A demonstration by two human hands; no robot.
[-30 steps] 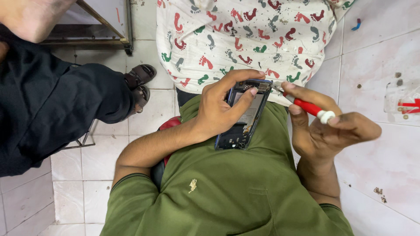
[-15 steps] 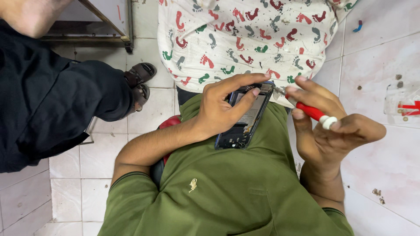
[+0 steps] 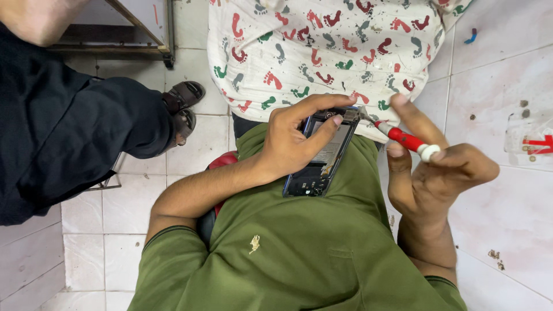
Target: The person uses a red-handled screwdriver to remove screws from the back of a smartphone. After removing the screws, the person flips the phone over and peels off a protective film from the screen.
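Observation:
My left hand grips an opened smartphone with its back cover off, so the dark circuit board and inner parts show. The thumb and index finger lie across its upper end. My right hand holds a small red-handled screwdriver with a white cap. Its metal tip touches the phone's top right corner. The phone rests against my green shirt, just below a white cloth with coloured footprint shapes.
A person in dark clothes stands at the left, with a sandalled foot on the white tiled floor. A metal frame is at the top left. A clear packet with red print lies at the right.
My right hand has shifted slightly down and right, its fingers turning on the screwdriver handle. The tip stays at the phone's top corner. My left hand keeps its grip.

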